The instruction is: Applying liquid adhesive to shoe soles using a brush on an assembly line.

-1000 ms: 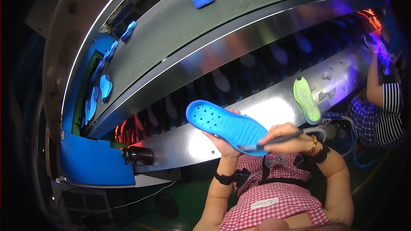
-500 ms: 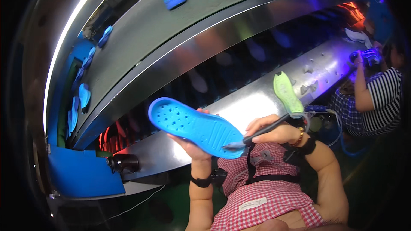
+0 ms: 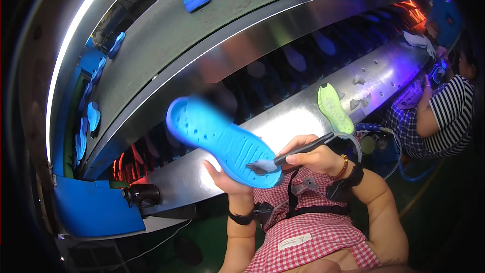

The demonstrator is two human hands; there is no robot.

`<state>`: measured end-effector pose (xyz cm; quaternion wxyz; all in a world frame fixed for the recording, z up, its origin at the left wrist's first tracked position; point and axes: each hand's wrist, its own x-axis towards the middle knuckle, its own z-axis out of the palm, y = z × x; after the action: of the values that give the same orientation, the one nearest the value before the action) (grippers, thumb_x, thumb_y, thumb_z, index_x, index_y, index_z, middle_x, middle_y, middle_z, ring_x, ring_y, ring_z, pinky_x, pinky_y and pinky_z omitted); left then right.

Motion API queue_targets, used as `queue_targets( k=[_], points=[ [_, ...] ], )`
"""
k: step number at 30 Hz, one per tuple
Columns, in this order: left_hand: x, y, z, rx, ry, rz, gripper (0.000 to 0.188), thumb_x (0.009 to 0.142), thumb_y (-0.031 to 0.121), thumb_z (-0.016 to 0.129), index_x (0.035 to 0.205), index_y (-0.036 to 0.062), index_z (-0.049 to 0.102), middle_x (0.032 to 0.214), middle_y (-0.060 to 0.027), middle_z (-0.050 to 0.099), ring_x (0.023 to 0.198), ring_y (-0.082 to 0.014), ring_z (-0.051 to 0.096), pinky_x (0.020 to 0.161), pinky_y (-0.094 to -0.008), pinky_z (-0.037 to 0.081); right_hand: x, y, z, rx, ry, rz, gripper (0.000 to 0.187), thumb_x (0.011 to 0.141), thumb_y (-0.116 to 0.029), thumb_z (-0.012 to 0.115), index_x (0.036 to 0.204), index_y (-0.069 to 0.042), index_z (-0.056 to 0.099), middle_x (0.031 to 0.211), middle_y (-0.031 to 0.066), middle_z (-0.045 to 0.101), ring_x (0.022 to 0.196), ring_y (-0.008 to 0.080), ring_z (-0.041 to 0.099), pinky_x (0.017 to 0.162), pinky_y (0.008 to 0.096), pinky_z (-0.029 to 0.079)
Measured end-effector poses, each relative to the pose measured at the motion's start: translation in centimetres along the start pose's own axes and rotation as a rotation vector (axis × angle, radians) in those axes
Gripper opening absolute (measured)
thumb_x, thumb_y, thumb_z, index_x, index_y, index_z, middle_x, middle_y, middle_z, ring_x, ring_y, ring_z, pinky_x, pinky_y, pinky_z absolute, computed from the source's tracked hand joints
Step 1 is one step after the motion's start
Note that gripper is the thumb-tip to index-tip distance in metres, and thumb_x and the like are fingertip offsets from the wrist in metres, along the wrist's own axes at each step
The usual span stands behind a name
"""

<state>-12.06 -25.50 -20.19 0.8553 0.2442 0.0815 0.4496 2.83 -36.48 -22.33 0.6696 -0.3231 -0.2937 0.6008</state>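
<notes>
My left hand [image 3: 228, 181] grips a blue shoe sole [image 3: 227, 144] by its lower edge, in front of my apron. The sole lies tilted, its holed end up to the left and its ribbed end down to the right. Closed around the dark handle of a brush [image 3: 310, 144] is my right hand [image 3: 321, 159]. A thin tube trails from the handle's rear. The brush's wet-looking bristles touch the ribbed end of the sole. Part of the sole's upper edge is blurred.
A lime-green sole [image 3: 334, 108] rests on the metal ledge [image 3: 283, 124] ahead. Beyond it runs a belt [image 3: 166, 55] carrying several blue soles. A dark mug-like container [image 3: 143, 195] stands at the ledge's left end. Another person in a striped top [image 3: 449, 106] works at the right.
The sole has tilted more steeply, its ribbed end shifting down and left. The brush has moved left with it, its bristles more spread. My left fingers now show less behind the sole.
</notes>
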Motion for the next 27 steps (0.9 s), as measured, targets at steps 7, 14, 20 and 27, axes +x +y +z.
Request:
queue_targets(
  k=[7, 14, 20, 27],
  points=[
    [-1.1, -2.1, -2.2, 0.037, -0.01, -0.15, 0.07, 0.085, 0.061, 0.035, 0.131, 0.0096, 0.037, 0.123, -0.0132, 0.049, 0.107, -0.0333, 0.051, 0.089, -0.0569, 0.039, -0.8, 0.3, 1.2, -0.33, -0.025, -0.037, 0.019, 0.082, -0.006, 0.061, 0.1, -0.001, 0.062, 0.093, 0.0057, 0.064, 0.082, 0.0076, 0.057, 0.072, 0.0203, 0.045],
    [-0.6, -2.3, -2.6, -0.061, 0.034, -0.227, 0.077, 0.082, 0.067, 0.033, 0.128, 0.0055, 0.039, 0.117, -0.0177, 0.052, 0.1, -0.036, 0.055, 0.084, -0.0522, 0.045, -1.2, -0.7, 0.9, -0.525, 0.021, -0.155, 0.02, 0.078, -0.003, 0.064, 0.098, 0.0, 0.063, 0.089, 0.0067, 0.065, 0.078, 0.0083, 0.059, 0.068, 0.021, 0.047],
    [-0.4, -2.1, -2.6, -0.099, -0.09, -0.183, 0.08, 0.084, 0.066, 0.027, 0.133, 0.0029, 0.031, 0.123, -0.0196, 0.048, 0.105, -0.0365, 0.052, 0.09, -0.0484, 0.044, -1.1, -1.4, 1.3, -0.564, 0.0, -0.106, 0.021, 0.075, -0.002, 0.067, 0.096, 0.001, 0.065, 0.087, 0.011, 0.066, 0.079, 0.0149, 0.062, 0.072, 0.0248, 0.049],
    [0.1, -1.6, -2.9, 0.017, -0.001, -0.236, 0.076, 0.084, 0.062, 0.033, 0.133, 0.0034, 0.033, 0.124, -0.0202, 0.047, 0.106, -0.0372, 0.052, 0.089, -0.0518, 0.043, -0.3, -3.0, 0.6, -0.708, -0.058, -0.293, 0.02, 0.073, 0.001, 0.066, 0.092, 0.0, 0.066, 0.089, 0.0113, 0.066, 0.081, 0.0169, 0.063, 0.073, 0.0265, 0.05]
  ],
)
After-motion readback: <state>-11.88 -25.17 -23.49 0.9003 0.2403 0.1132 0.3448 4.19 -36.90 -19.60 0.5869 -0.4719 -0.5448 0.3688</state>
